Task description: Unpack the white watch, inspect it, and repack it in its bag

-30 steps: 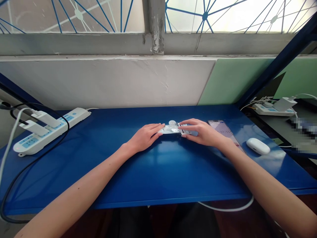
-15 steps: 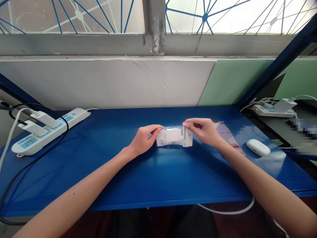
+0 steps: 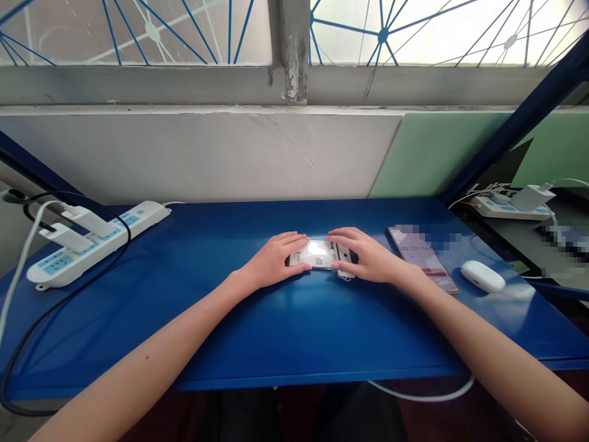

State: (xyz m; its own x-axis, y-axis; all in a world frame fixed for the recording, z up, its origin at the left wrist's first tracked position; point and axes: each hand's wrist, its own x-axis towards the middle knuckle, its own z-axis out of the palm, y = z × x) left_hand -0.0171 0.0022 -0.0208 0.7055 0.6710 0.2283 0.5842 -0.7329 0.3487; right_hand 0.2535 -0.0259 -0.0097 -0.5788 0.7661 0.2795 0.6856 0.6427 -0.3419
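My fingers (image 3: 294, 243), spread with thumbs apart, are curving over the blue table (image 3: 276, 334), left hand (image 3: 275, 260) and right hand (image 3: 367, 255) covering both ends of a glossy plastic packet (image 3: 318, 252) between them, its contents unclear under white glare, a small square print (image 3: 319, 261) showing.

Blue desk (image 3: 294, 331) below bright windows (image 3: 427, 40)
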